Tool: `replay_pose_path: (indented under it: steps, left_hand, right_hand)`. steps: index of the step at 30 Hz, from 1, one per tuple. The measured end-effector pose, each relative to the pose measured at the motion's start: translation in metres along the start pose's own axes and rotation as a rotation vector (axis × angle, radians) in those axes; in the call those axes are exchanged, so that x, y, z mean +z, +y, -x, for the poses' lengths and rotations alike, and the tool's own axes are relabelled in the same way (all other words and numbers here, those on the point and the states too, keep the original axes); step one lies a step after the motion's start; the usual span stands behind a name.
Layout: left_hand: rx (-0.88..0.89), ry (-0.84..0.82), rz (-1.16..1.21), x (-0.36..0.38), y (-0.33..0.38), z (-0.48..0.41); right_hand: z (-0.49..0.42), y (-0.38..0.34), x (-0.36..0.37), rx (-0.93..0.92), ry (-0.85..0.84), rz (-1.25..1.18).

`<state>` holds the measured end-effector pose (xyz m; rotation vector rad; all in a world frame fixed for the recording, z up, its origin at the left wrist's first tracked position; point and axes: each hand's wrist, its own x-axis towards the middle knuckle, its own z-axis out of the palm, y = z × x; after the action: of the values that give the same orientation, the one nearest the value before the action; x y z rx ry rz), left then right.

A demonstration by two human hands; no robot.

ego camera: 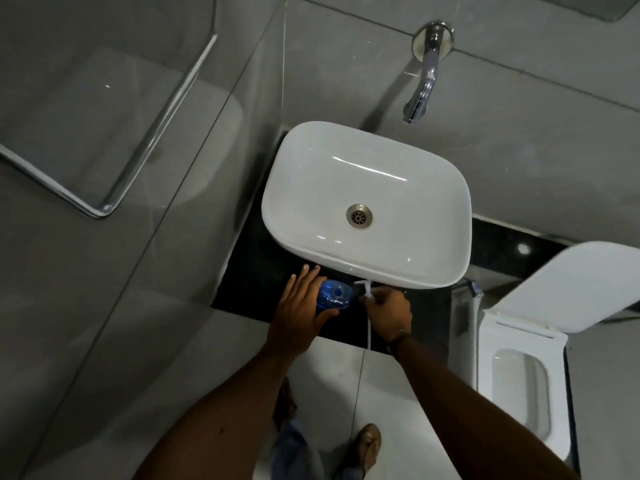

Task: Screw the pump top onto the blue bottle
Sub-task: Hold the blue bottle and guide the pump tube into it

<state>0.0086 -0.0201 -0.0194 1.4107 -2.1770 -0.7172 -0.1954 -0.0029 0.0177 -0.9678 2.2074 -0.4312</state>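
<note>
Blue bottle (333, 295) stands upright at the dark desk's (249, 275) front edge, neck open toward me. My left hand (298, 306) clasps it between thumb and fingers; my right hand (389, 311) pinches the pump top (366, 289) just beside it. I'd feed the tube in first, seat it square, then twist.

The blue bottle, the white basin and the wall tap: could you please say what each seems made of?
The translucent blue bottle looks like glossy plastic, since light shows through it. The white rounded basin is probably glazed ceramic, given its sharp highlights. The wall-mounted silver tap looks like polished chromed metal, mirror-bright.
</note>
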Motion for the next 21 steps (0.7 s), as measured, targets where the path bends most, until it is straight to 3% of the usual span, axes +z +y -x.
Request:
replay_pose_path:
  steps: [3, 6, 11, 16, 21]
  left_hand:
    - [0.004, 0.002, 0.005, 0.002, -0.002, 0.0]
    - [0.001, 0.001, 0.022, 0.005, -0.004, 0.0]
    - [0.005, 0.012, 0.026, 0.006, -0.006, 0.002]
    - [0.01, 0.027, 0.025, 0.005, -0.004, 0.002]
    - [0.024, 0.014, 0.019, 0.003, -0.003, 0.001]
  right_hand:
    - [0.03, 0.003, -0.019, -0.068, 0.065, -0.095]
    - [0.065, -0.003, -0.041, -0.14, 0.165, -0.383]
    - [0.097, -0.045, -0.058, -0.415, 0.238, -0.691]
    - [0.098, -0.06, -0.04, -0.543, 0.272, -0.686]
    - [0.086, -0.06, -0.015, -0.495, 0.238, -0.58]
